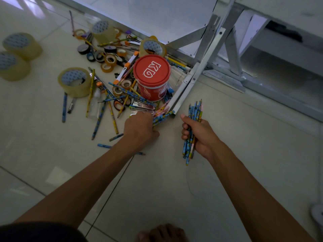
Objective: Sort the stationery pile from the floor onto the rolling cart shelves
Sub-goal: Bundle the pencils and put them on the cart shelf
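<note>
A stationery pile [111, 81] of pencils, markers, small tape rolls and metal clips lies on the tiled floor beside a red lidded tin [151, 77]. My right hand [199, 135] grips a bundle of blue patterned pencils [192, 126], tips pointing away from me. My left hand [139, 128] reaches down into the near edge of the pile, fingers curled on several blue pencils [163, 117] by the cart's leg; the fingertips are hidden. The grey metal rolling cart [209, 42] stands at the upper right, its lowest shelf [157, 13] just above the pile.
Large clear tape rolls [74, 81] sit left of the pile, with more [21, 44] at the far left. Loose pencils [104, 146] lie near my left forearm. A cart leg [183, 91] ends right beside the pile. My foot [160, 233] shows at the bottom.
</note>
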